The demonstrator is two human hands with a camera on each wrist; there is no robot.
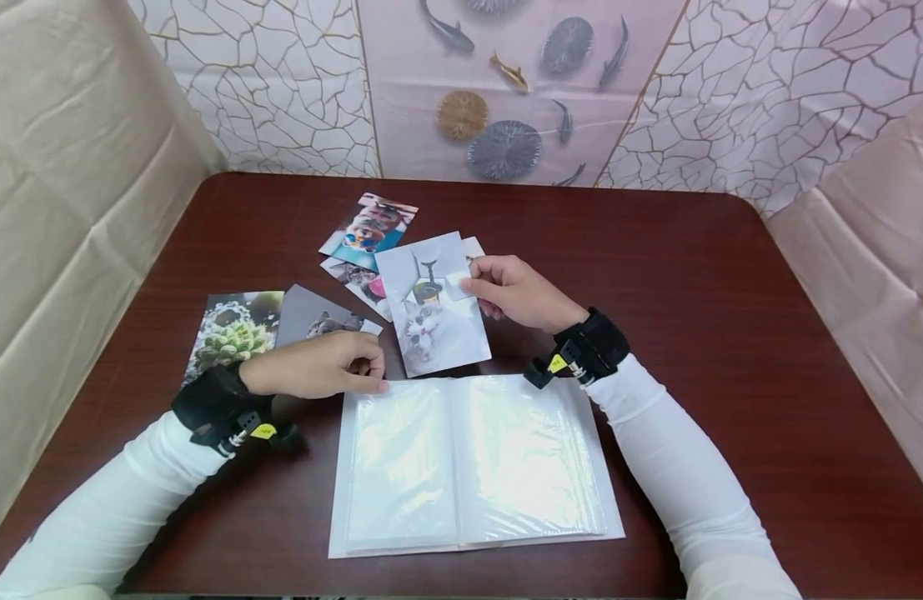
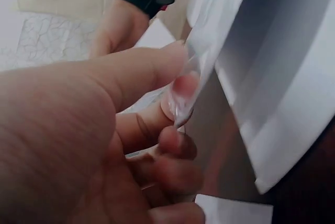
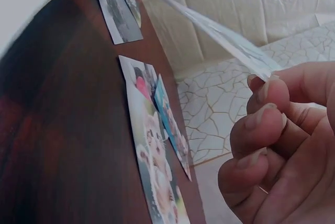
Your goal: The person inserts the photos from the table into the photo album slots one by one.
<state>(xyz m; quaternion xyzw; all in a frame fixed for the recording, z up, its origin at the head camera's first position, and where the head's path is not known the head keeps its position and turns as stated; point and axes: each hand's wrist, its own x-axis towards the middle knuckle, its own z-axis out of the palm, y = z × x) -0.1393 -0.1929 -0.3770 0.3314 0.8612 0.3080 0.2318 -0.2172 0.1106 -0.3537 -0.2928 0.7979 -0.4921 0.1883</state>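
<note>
An album [image 1: 401,467] with clear plastic pockets lies spread on the table. At its upper left corner, my left hand [image 1: 322,367] pinches the edge of a clear plastic sleeve [image 2: 201,51] between thumb and finger, as the left wrist view shows. My right hand [image 1: 517,292] holds a photo [image 1: 449,333] of a white cat by its upper right side, just above the album's top edge. In the right wrist view this photo appears nearly edge-on, between thumb and fingers. Beside my left hand lie a succulent photo [image 1: 236,337] and a grey cat photo [image 1: 303,308], partly covered by that hand.
Farther back, several photos overlap, among them a blue-toned picture [image 1: 371,229] and a cat picture with a pink spot [image 1: 359,279]. Another animal photo [image 3: 154,150] shows in the right wrist view. A patterned cloth [image 1: 506,83] hangs behind the dark brown table [image 1: 694,333].
</note>
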